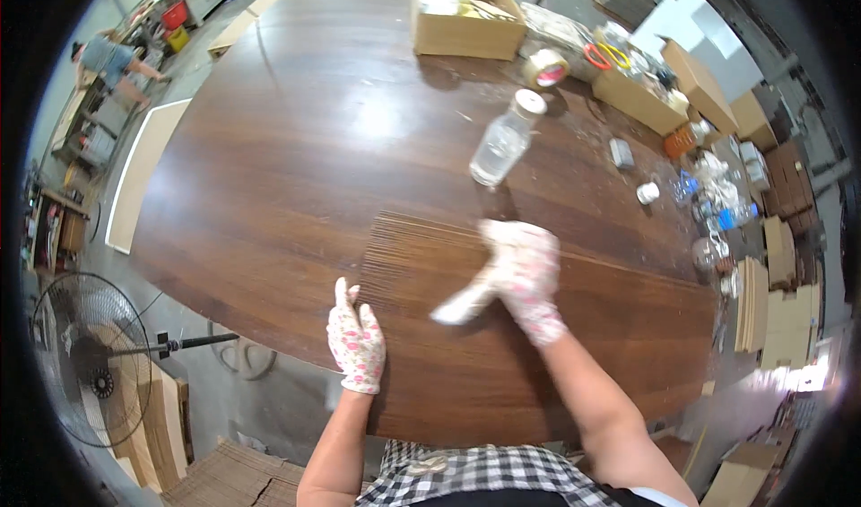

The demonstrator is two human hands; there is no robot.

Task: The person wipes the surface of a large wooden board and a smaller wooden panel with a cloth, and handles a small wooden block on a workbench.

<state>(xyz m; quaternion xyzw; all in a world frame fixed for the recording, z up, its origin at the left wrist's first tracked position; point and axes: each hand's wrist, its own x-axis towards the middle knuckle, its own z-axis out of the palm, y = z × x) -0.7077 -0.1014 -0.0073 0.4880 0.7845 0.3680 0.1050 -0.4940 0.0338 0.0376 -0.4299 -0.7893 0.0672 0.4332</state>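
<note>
A stack of thin brown sheets (619,346) lies on the big dark wooden table (296,148) right in front of me, its ridged edges showing at the far left corner (404,247). My left hand (356,341), in a flowered glove, rests flat against the stack's left edge with fingers straight and holds nothing. My right hand (525,274), gloved the same, is on top of the stack and grips a white cloth-like thing (462,305), which is blurred by motion.
A clear plastic bottle (502,139) lies on the table beyond the stack, with a tape roll (545,68) and an open cardboard box (466,14) farther back. Small clutter and boxes line the right edge. A floor fan (90,359) stands lower left; another person (108,59) works far left.
</note>
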